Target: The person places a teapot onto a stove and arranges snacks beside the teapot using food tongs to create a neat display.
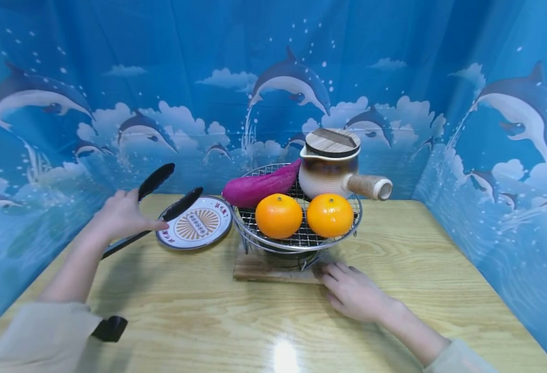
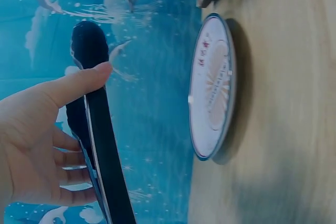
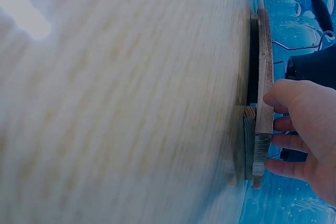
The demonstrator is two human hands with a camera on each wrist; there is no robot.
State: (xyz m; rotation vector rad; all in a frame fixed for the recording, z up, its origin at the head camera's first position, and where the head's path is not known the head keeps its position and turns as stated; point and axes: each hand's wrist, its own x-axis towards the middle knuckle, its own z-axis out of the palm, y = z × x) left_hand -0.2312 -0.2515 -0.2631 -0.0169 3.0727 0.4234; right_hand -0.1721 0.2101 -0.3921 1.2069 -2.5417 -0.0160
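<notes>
My left hand (image 1: 121,215) holds black-tipped tongs (image 1: 185,203) beside a patterned plate (image 1: 196,228), thumb on one arm and fingers against the other. The two tips stand apart with nothing between them. At the right end of a wooden board (image 1: 273,273), my right hand (image 1: 359,295) rests its thumb and fingertips on the wood. On that board stands a round wire grill (image 1: 297,248). It bears two oranges (image 1: 279,216), a purple eggplant-like vegetable (image 1: 260,186) and a clay teapot (image 1: 322,176) with a wooden lid and rope-wrapped side handle.
A dark strap end (image 1: 110,329) hangs by the left sleeve. Blue dolphin-print curtains (image 1: 217,77) enclose the wooden table (image 1: 199,321) at the back and both sides. The teapot's handle (image 1: 371,186) juts out past the grill's right rim.
</notes>
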